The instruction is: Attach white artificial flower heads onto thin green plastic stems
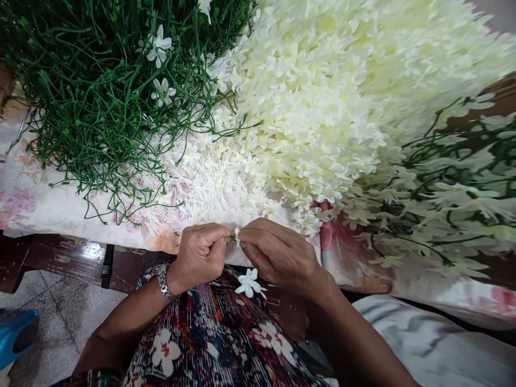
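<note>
At the near edge of the table my left hand [202, 251] is closed in a pinch on a green artificial flower stem [233, 237], of which only a short tip shows. Thumb and fingertips of my right hand [280, 251] are pressed together just beside that tip, closed on a small white flower piece [237, 232]. The two hands nearly touch. Below them hangs a white artificial flower [250, 284]; whether it joins the same stem is hidden. A metal watch [164, 282] circles my left wrist.
Green plastic stems [100, 97] lie heaped at the left, with a few white flowers among them. Thin white stamens [197, 172] and a large pile of cream blossoms [306, 107] cover the middle. Assembled flower sprays [451, 193] lie right, on a floral cloth [60, 212].
</note>
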`<move>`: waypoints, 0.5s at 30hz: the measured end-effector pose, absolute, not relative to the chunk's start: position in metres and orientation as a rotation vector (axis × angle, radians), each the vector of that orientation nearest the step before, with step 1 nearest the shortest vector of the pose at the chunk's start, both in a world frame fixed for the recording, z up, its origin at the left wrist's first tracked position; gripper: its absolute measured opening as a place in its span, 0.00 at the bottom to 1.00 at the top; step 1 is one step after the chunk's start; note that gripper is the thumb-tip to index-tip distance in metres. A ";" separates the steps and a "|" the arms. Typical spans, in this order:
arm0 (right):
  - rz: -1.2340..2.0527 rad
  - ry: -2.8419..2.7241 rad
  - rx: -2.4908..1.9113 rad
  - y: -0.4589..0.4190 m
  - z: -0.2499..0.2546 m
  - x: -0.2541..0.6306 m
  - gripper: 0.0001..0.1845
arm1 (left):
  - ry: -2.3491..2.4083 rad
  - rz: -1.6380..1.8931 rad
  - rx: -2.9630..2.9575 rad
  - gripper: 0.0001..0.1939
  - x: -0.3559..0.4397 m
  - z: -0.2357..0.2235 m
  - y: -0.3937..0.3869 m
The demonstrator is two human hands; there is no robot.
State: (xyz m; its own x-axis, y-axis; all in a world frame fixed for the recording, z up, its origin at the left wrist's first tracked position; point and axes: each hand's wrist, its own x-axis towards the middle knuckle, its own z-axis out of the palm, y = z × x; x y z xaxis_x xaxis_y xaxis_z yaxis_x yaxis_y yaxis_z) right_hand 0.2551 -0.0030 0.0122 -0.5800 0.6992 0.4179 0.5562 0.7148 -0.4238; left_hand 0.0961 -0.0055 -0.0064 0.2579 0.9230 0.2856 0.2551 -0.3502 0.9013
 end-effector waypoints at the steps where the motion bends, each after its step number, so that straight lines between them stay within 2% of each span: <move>1: 0.336 -2.353 -0.959 -0.003 0.012 0.255 0.09 | 1.082 1.112 1.780 0.10 0.096 -0.006 -0.005; 15: 0.308 -2.368 -0.990 -0.003 0.014 0.255 0.09 | 1.112 1.076 1.774 0.10 0.098 -0.004 -0.005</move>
